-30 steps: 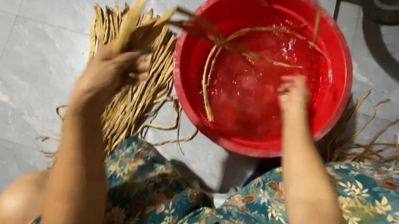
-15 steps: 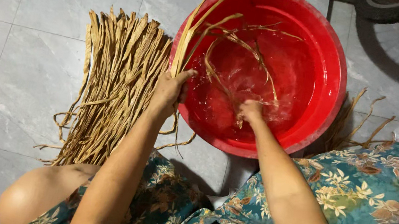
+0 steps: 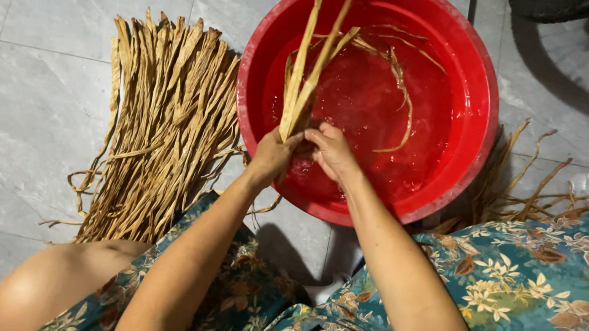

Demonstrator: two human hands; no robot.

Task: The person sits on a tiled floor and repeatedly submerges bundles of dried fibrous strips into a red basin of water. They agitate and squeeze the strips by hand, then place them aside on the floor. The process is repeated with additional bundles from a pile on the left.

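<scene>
A round red basin (image 3: 463, 166) with water stands on the tiled floor in front of me. My left hand (image 3: 273, 156) grips a few long tan dried strips (image 3: 299, 74) that stand up over the basin's near side. My right hand (image 3: 331, 151) meets them at the same spot, fingers pinched on the lower ends of the strips. More wet strips (image 3: 401, 88) curl inside the basin.
A thick pile of dried tan strips (image 3: 162, 124) lies on the grey floor tiles left of the basin. More loose strips (image 3: 529, 191) lie to its right, beside my floral-clothed knee (image 3: 539, 284). A dark wheel-like object (image 3: 562, 7) is at the top right.
My left hand left the floor pile and came over the basin with a few strips. My right hand drew back from the water to meet it at the near rim.
</scene>
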